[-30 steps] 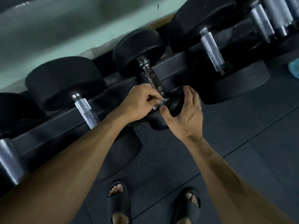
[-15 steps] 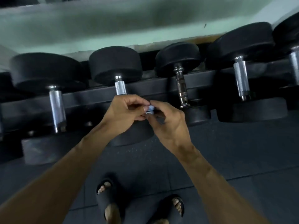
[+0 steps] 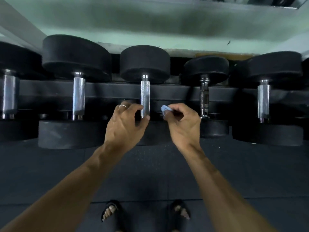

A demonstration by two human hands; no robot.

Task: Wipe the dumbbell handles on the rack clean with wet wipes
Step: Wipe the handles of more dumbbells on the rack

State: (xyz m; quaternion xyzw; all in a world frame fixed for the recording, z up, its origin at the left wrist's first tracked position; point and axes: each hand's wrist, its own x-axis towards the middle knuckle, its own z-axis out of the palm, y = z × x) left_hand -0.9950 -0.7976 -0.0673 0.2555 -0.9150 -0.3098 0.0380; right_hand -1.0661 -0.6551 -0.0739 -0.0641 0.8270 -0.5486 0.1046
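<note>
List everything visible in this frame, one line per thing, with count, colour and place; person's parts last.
dumbbells: five in view, black heads, silver handles, side by side on the rack
rack: one, black, across the frame under the handles
wet wipe: one, pale blue, balled, right of the centre handle
wall: pale green, behind the rack
floor: dark grey mat
sandals: two, black, bottom centre
left hand: fingers curled at the centre handle's near end
right hand: pinches the wipe

Black round rubber dumbbell heads (image 3: 144, 63) across the frame's middle – silver knurled steel handles (image 3: 145, 99) between them; pale blue crumpled wet wipe (image 3: 164, 109); dark grey speckled floor mat (image 3: 150, 173) below.
</note>
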